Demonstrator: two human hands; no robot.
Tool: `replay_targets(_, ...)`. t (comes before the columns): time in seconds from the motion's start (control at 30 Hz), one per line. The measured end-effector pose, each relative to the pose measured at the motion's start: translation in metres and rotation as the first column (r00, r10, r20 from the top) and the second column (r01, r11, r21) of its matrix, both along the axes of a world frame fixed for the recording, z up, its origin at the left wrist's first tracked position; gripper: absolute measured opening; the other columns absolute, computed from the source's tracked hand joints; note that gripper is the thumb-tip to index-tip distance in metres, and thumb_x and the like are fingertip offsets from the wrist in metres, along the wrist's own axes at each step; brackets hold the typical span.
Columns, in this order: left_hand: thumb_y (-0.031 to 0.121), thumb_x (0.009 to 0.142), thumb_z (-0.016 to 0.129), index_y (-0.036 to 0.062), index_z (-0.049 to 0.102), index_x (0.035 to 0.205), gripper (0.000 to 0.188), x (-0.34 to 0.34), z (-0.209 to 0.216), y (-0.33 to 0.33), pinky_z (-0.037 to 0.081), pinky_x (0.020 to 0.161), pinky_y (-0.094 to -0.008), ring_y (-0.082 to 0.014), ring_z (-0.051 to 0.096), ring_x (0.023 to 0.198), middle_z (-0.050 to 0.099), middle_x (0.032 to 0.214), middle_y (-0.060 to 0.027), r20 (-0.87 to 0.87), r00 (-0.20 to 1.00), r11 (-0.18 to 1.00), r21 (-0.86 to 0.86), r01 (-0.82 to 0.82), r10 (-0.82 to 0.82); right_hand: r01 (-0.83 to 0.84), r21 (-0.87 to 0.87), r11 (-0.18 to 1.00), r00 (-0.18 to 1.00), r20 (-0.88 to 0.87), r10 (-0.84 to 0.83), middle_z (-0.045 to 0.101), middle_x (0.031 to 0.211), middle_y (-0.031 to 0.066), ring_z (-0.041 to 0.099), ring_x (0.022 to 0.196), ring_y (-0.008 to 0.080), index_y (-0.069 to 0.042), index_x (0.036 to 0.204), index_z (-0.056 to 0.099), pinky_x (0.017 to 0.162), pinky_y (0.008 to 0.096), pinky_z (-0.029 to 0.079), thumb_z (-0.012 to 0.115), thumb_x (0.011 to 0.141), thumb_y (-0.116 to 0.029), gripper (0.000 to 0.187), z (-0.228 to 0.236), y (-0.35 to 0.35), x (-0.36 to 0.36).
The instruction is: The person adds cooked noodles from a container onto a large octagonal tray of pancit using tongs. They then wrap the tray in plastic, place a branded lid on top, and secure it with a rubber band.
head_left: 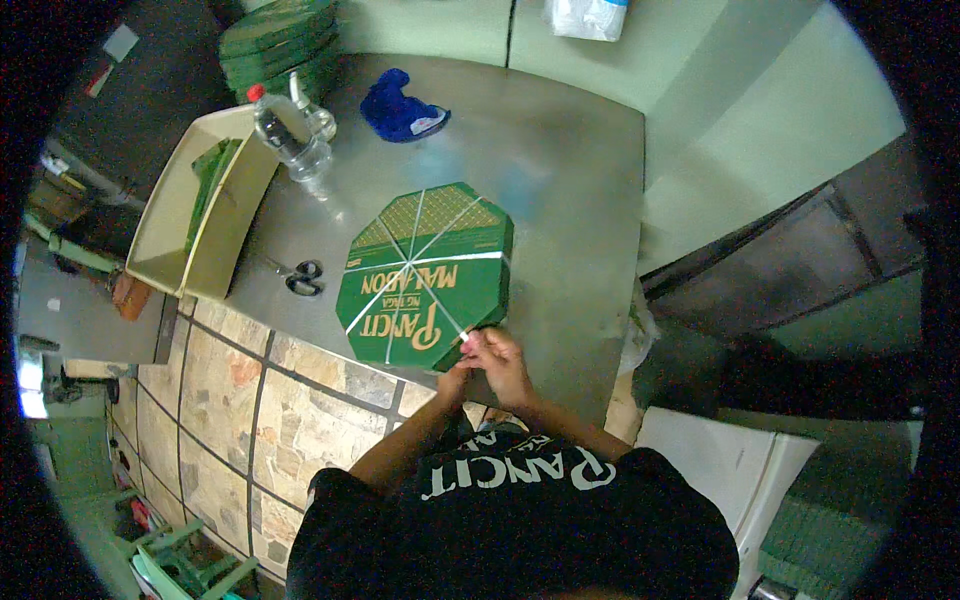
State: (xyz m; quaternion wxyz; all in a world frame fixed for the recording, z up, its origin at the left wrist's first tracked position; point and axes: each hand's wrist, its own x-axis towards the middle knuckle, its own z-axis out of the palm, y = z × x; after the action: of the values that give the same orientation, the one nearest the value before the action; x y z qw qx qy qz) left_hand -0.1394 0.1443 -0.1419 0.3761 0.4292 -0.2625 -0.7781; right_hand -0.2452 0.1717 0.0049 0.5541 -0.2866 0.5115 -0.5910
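A green octagonal cardboard box (pixel 425 225) with gold lettering and a patterned panel lies flat on the metal table, its lid side up. White string (pixel 409 262) wraps it, the strands crossing at the middle of the lid and running out to the edges. At the near right corner of the box, my right hand (pixel 502 365) pinches the string with its fingertips. My left hand (pixel 455 383) is close against it, at the near edge of the box. Its fingers are mostly hidden by the box edge and the right hand.
Scissors (pixel 305 278) with dark handles lie left of the box. Farther left stands a cream bin (pixel 165 225) holding green cardboard. Behind are a red-capped bottle (pixel 285 135), a clear spray bottle (pixel 315 115), a blue cloth item (pixel 400 110) and stacked green boxes (pixel 277 45).
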Motion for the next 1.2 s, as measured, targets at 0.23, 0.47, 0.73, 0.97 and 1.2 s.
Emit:
replay_targets(0.23,0.007,0.094,0.043,-0.0018,0.058,0.103,0.020,0.040,0.064,0.062,0.042,0.056,-0.0285,-0.0133,0.051,0.065,0.053,0.073,-0.0034,0.355,0.921,0.932,-0.253,0.260,-0.161,-0.272,-0.021,0.962,0.914,-0.320,0.252,0.063,0.076,0.0061,0.057,0.071,0.0121,0.002,0.088,0.062,0.067,0.0280,0.046,0.054,0.094,-0.023,0.027,-0.051,0.036,0.008)
replay_targets(0.47,0.015,0.082,0.059,-0.0005,0.064,0.084,0.016,0.044,0.149,0.024,0.048,0.065,-0.0486,-0.0426,0.060,0.076,0.062,0.081,-0.0246,0.951,0.309,0.354,-0.280,0.892,-0.027,-0.394,0.094,0.914,0.869,-0.285,0.404,0.065,0.079,0.0076,0.058,0.073,0.0135,-0.001,0.092,0.067,0.068,0.0288,0.048,0.056,0.091,-0.022,0.023,-0.103,0.053,-0.023)
replay_targets(0.73,0.017,0.082,0.066,0.0026,0.071,0.091,0.018,0.047,0.119,-0.139,0.050,0.068,-0.0319,-0.0151,0.063,0.072,0.068,0.078,-0.0100,0.750,0.654,0.698,-0.419,0.581,-0.095,-0.248,0.092,0.964,0.844,-0.469,0.262,0.061,0.082,0.0030,0.053,0.072,0.0130,-0.007,0.086,0.063,0.065,0.0323,0.046,0.055,0.090,-0.031,0.025,-0.040,-0.049,-0.210)
replay_targets(0.97,0.032,0.088,0.059,0.0019,0.066,0.091,0.031,0.067,0.085,-0.242,0.047,0.066,-0.0349,-0.0292,0.064,0.073,0.064,0.082,-0.0207,0.831,0.425,0.628,-0.551,0.549,0.358,-0.016,0.428,0.904,0.964,-0.234,0.128,0.061,0.076,0.0027,0.056,0.069,0.0135,-0.005,0.090,0.063,0.059,0.0296,0.046,0.057,0.091,-0.034,0.029,-0.064,0.055,-0.103)
replay_targets(1.2,0.033,0.093,0.052,0.0004,0.051,0.081,0.035,0.047,0.061,-0.246,0.044,0.058,-0.0393,-0.0245,0.061,0.065,0.059,0.068,-0.0152,0.709,0.639,0.580,-0.666,0.469,0.297,0.205,0.207,0.957,0.975,0.048,-0.219,0.061,0.078,0.0033,0.059,0.075,0.0137,-0.003,0.087,0.062,0.066,0.0283,0.050,0.061,0.089,-0.029,0.026,-0.077,0.035,-0.143)
